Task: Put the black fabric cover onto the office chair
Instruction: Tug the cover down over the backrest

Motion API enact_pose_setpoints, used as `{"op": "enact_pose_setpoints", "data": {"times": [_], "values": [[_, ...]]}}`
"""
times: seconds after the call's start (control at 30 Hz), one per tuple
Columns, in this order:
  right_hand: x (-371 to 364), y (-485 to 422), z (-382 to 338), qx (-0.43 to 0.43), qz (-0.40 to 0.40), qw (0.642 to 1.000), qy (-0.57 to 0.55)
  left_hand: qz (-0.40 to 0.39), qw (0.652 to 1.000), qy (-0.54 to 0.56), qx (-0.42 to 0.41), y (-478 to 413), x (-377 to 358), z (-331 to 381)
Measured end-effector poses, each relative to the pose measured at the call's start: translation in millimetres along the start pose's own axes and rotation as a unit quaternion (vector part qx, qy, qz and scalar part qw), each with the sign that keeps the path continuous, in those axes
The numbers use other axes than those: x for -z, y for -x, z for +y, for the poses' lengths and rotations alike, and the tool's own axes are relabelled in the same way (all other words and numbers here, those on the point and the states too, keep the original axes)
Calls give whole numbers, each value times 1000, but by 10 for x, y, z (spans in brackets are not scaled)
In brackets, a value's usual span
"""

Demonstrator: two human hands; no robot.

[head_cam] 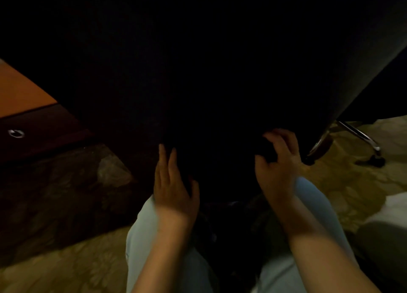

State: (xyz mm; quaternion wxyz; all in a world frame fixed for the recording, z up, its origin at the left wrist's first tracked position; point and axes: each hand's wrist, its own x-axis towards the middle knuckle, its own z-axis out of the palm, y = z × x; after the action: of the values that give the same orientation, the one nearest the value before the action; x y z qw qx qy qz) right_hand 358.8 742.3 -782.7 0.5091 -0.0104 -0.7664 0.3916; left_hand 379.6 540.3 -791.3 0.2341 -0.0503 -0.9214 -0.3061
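Closest to my view, both bare forearms reach forward over the person's knees, which are in pale, light-blue trousers [141, 237]. The left hand [174, 187] lies flat against dark cloth, back facing me, fingers straight and close together pointing up, thumb spread to the side; it presses rather than grasps. The right hand [277, 160] sits a little higher and tilts inward, its fingers curled round a bunched fold of the same cloth, thumb underneath, so it grips the fabric.

That cloth is the black fabric cover [209, 72]. It fills most of the upper frame as one broad, smooth, matte sheet that narrows towards the hands, where its lower edge gathers. It is stretched over the office chair [321, 143], whose body I cannot make out beneath it in this dim light. Only the base shows at lower right: a curved leg, a thin chrome spoke [356, 134] catching a glint, and a dark caster [376, 160] resting on the floor.

The floor is a patterned carpet [352, 182], yellowish with a soft leafy motif, falling into shadow on the left. A pale, rounded shape [392, 206] sits at the right edge; I cannot tell what it is.

Further off at left stands a wooden desk [22, 94] with a warm orange top and a darker drawer front bearing a small metal ring pull [15, 133].
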Motion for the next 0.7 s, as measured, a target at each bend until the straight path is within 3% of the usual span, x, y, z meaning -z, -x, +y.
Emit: {"op": "enact_pose_setpoints", "data": {"times": [0.17, 0.23, 0.3, 0.37, 0.43, 0.53, 0.7], "values": [[106, -116, 177, -60, 128, 990, 6, -27, 999, 18, -2, 42, -105, 132], [112, -131, 232, -123, 175, 976, -25, -38, 999, 23, -2, 48, -126, 164], [77, -129, 230, -197, 200, 958, -63, -54, 998, 26, 3, 51, -131, 206], [31, -118, 210, -197, 209, 957, -48, -54, 998, 23, -3, 62, -130, 231], [-9, -82, 165, -136, 181, 974, -28, -58, 998, 25, -4, 65, -136, 227], [-62, 29, 12, -65, 71, 995, -13, -63, 998, 19, 2, 63, -140, 204], [-63, 70, 15, 3, -37, 999, 3, -66, 998, 13, 7, 55, -126, 162]]}}
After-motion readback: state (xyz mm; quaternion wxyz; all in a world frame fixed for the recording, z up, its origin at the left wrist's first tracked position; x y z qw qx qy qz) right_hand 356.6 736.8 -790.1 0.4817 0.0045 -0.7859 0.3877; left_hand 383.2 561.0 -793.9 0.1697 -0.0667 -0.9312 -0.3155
